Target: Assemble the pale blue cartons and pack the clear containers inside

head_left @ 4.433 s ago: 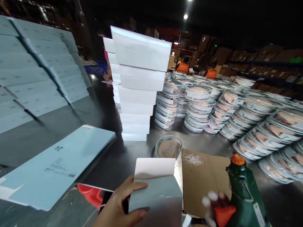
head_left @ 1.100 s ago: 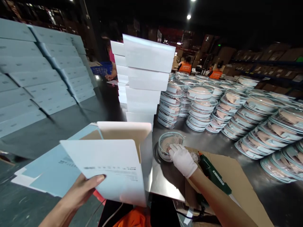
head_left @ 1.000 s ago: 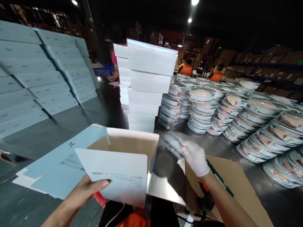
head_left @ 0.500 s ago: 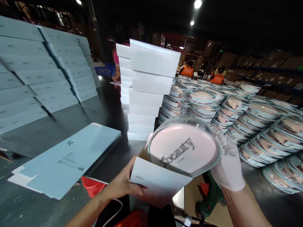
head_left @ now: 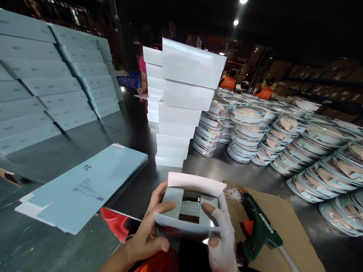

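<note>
- Head view: the left hand [head_left: 147, 234], bare, grips the near left side of a small pale blue box [head_left: 189, 206]; its index finger lies curled over the box's left end flap, the thumb under the near edge.
- The right hand [head_left: 219, 238] wears a white glove with cut fingertips; it closes on the box's right side, one bare fingertip pressing the right flap inward.
- The box sits between the two hands, close to the body, its open end turned up. The far flap stands upright and shows white; the two side flaps are folded partly in, and the gap between them is dark with a glint of something shiny inside; what it is cannot be told.
- Just right of the right hand a green glue gun [head_left: 259, 230] with an orange trigger lies on a sheet of brown cardboard [head_left: 286, 230].
- Left of the left hand, flat pale blue cartons [head_left: 85, 185] lie in a pile on the dark table [head_left: 119, 132]; a red thing [head_left: 112, 226] shows under that wrist.
- Beyond the hands rises a tall stack of white boxes [head_left: 181, 109], leaning slightly, with rows of stacked round clear-lidded containers [head_left: 283, 132] to the right of it.
- Far to the left, more pale blue boxes [head_left: 42, 83] are stacked in steps.
- People in orange vests [head_left: 228, 82] stand far behind the table.
</note>
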`<action>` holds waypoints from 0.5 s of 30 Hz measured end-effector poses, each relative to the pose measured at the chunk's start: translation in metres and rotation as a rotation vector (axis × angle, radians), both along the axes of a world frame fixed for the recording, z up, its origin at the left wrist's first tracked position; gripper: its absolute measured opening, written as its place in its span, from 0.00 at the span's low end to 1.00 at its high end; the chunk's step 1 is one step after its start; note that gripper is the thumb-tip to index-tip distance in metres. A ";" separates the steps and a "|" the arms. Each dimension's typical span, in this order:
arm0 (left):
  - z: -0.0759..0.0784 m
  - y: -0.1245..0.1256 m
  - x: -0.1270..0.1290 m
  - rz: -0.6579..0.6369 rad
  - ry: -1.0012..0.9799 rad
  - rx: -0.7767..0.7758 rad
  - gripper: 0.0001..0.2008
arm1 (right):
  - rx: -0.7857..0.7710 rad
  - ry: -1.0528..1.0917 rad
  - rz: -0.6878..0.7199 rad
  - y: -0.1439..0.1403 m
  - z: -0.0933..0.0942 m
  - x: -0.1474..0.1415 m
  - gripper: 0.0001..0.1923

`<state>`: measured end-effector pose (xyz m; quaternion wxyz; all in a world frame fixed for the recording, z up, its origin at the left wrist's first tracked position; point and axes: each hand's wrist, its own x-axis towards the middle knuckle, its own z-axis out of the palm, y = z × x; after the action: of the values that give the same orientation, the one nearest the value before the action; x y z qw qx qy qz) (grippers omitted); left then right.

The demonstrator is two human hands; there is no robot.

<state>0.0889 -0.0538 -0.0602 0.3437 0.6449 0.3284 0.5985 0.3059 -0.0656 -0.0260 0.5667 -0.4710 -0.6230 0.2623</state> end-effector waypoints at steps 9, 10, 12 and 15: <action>0.014 -0.004 0.002 0.180 0.089 -0.272 0.15 | -0.245 0.161 -0.134 -0.002 0.015 0.003 0.39; 0.015 -0.002 -0.004 0.137 0.170 -0.317 0.16 | -0.258 0.065 -0.184 -0.003 0.018 0.022 0.38; 0.014 0.003 -0.019 0.065 0.280 -0.321 0.18 | -0.336 -0.173 -0.392 -0.007 0.024 0.070 0.28; 0.012 0.012 -0.036 -0.015 0.397 -0.248 0.25 | -0.533 -0.318 -0.552 -0.016 0.026 0.135 0.10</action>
<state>0.0527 -0.0420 -0.0484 0.3533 0.7052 0.4558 0.4125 0.4412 -0.0819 0.0000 0.3705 -0.7854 -0.4634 0.1765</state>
